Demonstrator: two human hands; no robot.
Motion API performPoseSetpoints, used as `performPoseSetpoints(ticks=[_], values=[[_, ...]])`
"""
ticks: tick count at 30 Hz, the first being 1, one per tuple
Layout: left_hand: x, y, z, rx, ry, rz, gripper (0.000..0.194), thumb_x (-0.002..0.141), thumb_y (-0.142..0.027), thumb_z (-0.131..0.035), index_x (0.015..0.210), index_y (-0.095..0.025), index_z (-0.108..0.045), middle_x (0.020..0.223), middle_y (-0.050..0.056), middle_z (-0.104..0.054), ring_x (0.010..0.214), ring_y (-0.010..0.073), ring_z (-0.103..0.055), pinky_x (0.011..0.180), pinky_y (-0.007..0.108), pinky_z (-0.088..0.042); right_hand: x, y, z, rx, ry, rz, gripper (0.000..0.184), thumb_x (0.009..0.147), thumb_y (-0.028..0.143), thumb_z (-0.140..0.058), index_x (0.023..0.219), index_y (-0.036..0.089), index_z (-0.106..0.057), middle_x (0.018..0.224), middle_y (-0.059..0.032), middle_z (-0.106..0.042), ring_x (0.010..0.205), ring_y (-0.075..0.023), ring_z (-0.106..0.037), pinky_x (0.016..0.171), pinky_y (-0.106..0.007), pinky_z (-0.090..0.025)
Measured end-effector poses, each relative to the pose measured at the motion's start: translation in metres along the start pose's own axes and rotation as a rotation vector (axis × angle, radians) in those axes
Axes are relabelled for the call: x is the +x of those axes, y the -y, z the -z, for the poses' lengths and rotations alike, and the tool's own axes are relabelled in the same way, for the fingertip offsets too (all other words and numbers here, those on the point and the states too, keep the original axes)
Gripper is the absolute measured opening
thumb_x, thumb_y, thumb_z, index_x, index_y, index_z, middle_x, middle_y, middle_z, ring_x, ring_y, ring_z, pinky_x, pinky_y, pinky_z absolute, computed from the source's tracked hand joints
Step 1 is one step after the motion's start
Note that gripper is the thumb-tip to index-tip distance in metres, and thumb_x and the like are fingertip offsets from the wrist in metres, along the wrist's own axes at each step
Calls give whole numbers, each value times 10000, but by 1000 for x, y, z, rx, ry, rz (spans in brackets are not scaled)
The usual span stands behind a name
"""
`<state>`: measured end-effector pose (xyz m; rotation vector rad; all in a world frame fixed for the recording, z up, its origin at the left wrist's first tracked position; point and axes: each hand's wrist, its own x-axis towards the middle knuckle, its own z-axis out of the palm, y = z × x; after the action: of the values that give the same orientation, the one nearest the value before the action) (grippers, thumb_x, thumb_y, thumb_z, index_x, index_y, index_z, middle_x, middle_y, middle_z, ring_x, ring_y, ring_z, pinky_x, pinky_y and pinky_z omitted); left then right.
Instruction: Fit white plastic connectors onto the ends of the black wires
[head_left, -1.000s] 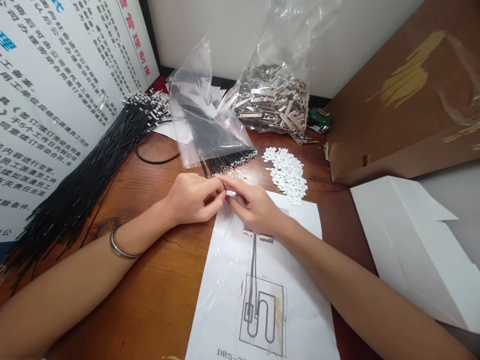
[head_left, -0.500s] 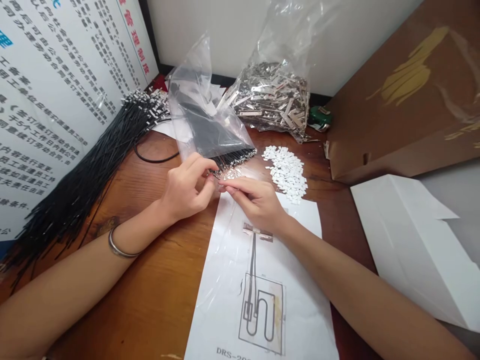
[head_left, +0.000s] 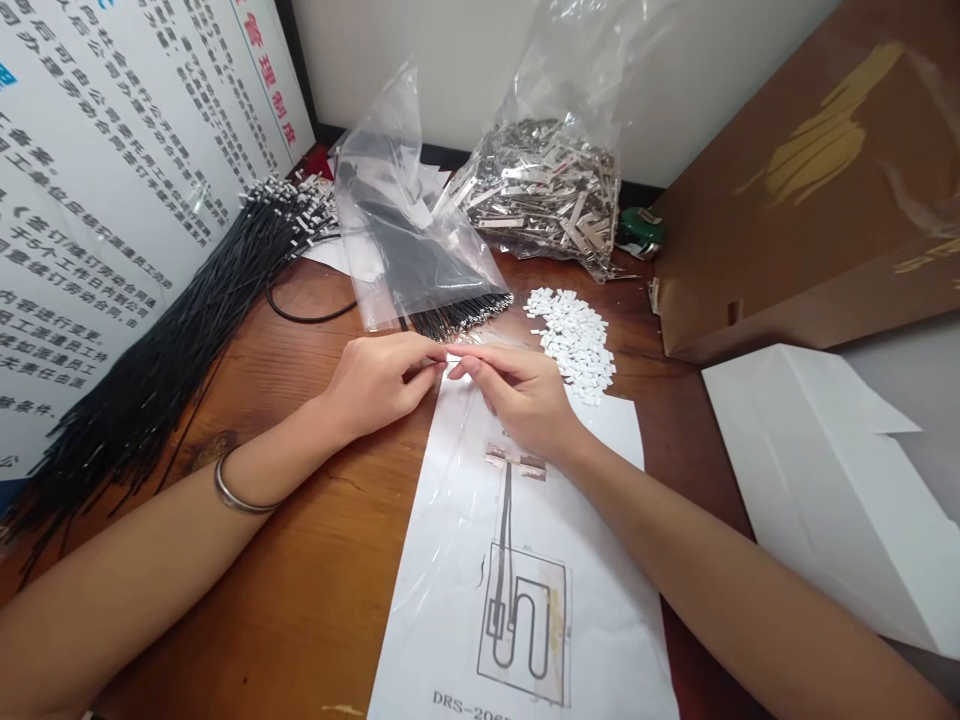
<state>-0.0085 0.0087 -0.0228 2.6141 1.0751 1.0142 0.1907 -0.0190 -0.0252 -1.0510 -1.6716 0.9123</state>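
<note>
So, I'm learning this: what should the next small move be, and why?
Perhaps the right hand should press the small white piece toward the left hand: their fingertips meet at it, and white-tipped black wires lie bundled to the left.

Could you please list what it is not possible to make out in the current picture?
All in the head view:
- Small white piece at the fingertips: mostly hidden by fingers of the left hand and right hand; which hand grips it is unclear.
- End of the "DRS-206" label: cut off by the bottom edge.
- Brown box: cut off by the top and right edges.
</note>
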Motion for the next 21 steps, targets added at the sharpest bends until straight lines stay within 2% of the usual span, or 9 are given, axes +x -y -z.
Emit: performPoseSetpoints(ticks=[4, 6, 13, 15, 18, 21], values=[[0, -1, 1, -8, 29, 40, 133, 899, -227, -602, 925, -183, -724, 829, 16, -768, 702, 128, -688, 649, 224, -467, 2, 2, -1, 87, -57, -112, 262, 918, 401, -610, 902, 228, -806, 764, -26, -737, 482, -74, -474, 429, -241, -380], [0, -2, 1, -19, 29, 45, 137, 898, -262, -618, 927, -180, -724, 817, 15, -767, 692, 131, -691, 650, 230, -473, 4, 1, 0, 152, -103, -156, 283, 906, 437, -625, 899, 212, -796, 739, -16, -724, 430, -50, -411, 410, -237, -348], [-1, -4, 2, -48, 85, -5, 228, 920, -336, -596, 830, -171, -725, 750, 21, -766, 629, 135, -683, 606, 238, -469, 14, -12, 3, 465, -402, -299, 296, 878, 493, -652, 933, 207, -706, 716, 18, -678, 374, -26, -394, 365, -219, -246], [0, -5, 4, -67, 78, -55, 235, 920, -336, -599, 806, -167, -716, 714, 17, -752, 598, 126, -668, 576, 234, -454, 16, -16, 4, 514, -500, -328, 295, 885, 503, -634, 931, 213, -667, 756, 16, -684, 364, -20, -372, 362, -217, -243], [1, -7, 7, -143, 70, -193, 217, 917, -316, -609, 811, -154, -707, 640, 8, -711, 544, 112, -638, 520, 227, -423, 17, -17, 5, 523, -570, -342, 302, 903, 523, -591, 961, 228, -621, 894, -7, -724, 365, -16, -363, 363, -222, -264], [2, -8, 11, -268, 150, -327, 215, 921, -309, -602, 838, -144, -714, 591, 6, -677, 510, 111, -615, 487, 237, -403, 17, -15, 5, 530, -594, -350, 308, 908, 533, -575, 969, 232, -607, 975, -24, -739, 363, -14, -368, 361, -222, -274]])
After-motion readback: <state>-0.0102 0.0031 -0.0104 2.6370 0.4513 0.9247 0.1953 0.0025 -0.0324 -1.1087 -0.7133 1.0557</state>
